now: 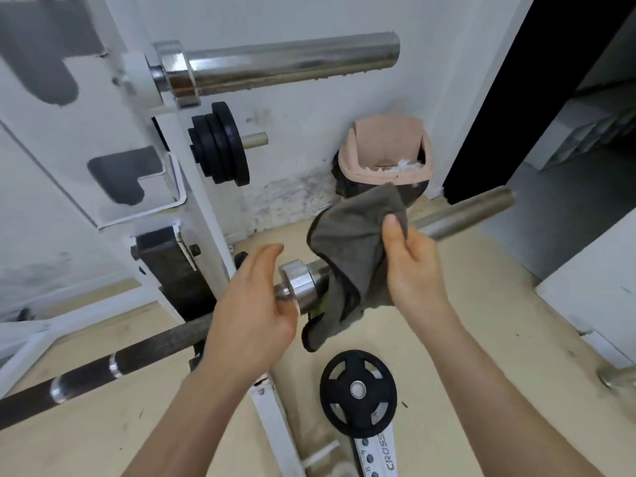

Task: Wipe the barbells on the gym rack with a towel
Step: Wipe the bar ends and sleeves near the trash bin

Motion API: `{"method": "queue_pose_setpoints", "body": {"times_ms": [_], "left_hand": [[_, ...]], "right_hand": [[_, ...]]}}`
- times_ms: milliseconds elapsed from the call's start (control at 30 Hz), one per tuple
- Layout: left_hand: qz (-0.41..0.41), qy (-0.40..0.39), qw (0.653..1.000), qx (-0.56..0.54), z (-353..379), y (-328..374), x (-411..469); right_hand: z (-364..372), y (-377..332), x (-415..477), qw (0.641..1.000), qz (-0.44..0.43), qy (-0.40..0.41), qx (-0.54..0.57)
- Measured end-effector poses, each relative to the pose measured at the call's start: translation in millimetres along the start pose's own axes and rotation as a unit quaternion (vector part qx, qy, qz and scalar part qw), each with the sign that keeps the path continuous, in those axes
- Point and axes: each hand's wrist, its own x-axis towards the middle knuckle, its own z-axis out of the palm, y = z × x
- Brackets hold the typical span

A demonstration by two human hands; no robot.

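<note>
A lower barbell [471, 211] runs from bottom left to upper right, its dark shaft at left and its bare metal sleeve at right. My right hand [411, 263] grips a grey towel [347, 256] wrapped over the sleeve just past the shiny collar [299, 284]. My left hand [254, 304] cups the bar at the collar's inner side, thumb under it and fingers loosely curled. A second chrome barbell sleeve [292, 63] rests higher on the white rack [192, 187]. The towel's lower end hangs below the bar.
Black weight plates [220, 149] sit on a rack peg. Another black plate [358, 394] lies on the floor below my hands. A pink-lidded bin [385, 156] stands against the wall. A dark doorway [537, 98] opens at right.
</note>
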Motion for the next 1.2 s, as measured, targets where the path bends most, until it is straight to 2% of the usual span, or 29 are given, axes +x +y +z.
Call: {"method": "queue_pose_setpoints", "body": {"times_ms": [67,133,200,267,433,500,600,667,833,967,1033,1100,1167,1200], "left_hand": [[-0.023,-0.07,0.997,0.038,-2.5,-8.1,3.5],[-0.018,-0.113,0.992,0.049,0.4,-13.3,4.2],[0.014,-0.11,0.992,0.056,2.3,-15.2,4.9],[0.045,-0.1,0.991,0.077,0.6,-15.7,5.0],[0.028,-0.109,0.993,0.035,-1.0,-20.8,6.5],[0.001,-0.123,0.992,0.031,-0.1,-19.2,8.8],[-0.012,-0.134,0.991,0.011,-4.2,-15.9,9.6],[-0.013,-0.131,0.991,-0.025,-6.3,-14.5,7.2],[-0.023,-0.092,0.992,-0.084,-8.4,-11.9,0.3],[-0.003,-0.041,0.995,-0.091,-6.4,-14.5,-4.0],[0.002,-0.01,0.993,-0.12,-6.4,-15.7,-6.7],[-0.011,0.026,0.989,-0.143,-6.8,-13.2,-8.1],[-0.044,0.022,0.99,-0.135,-5.5,-8.1,-4.1],[-0.043,0.01,0.994,-0.1,-2.0,-7.7,-1.0]], "right_hand": [[-15.7,-13.5,-17.8,0.997,-0.011,0.061,0.038],[2.8,-21.6,-40.1,0.998,-0.039,0.048,0.006],[42.6,-14.1,-59.5,0.988,-0.091,-0.017,-0.127],[78.9,6.0,-70.3,0.949,-0.148,-0.074,-0.267],[95.7,4.4,-47.0,0.918,-0.127,-0.022,-0.376],[98.1,-8.8,-27.5,0.908,-0.105,-0.053,-0.402],[100.4,-20.4,12.6,0.908,-0.011,-0.134,-0.397],[99.4,-21.6,33.3,0.911,0.032,-0.152,-0.382],[89.8,-7.7,36.7,0.918,-0.026,-0.084,-0.386],[80.7,0.7,61.8,0.898,-0.021,-0.122,-0.422],[70.7,0.8,68.8,0.901,-0.056,-0.059,-0.426],[60.1,1.0,56.0,0.935,-0.096,-0.018,-0.342],[60.1,-3.3,21.7,0.959,-0.142,-0.047,-0.24],[65.4,-3.2,1.6,0.953,-0.175,-0.076,-0.234]]}}
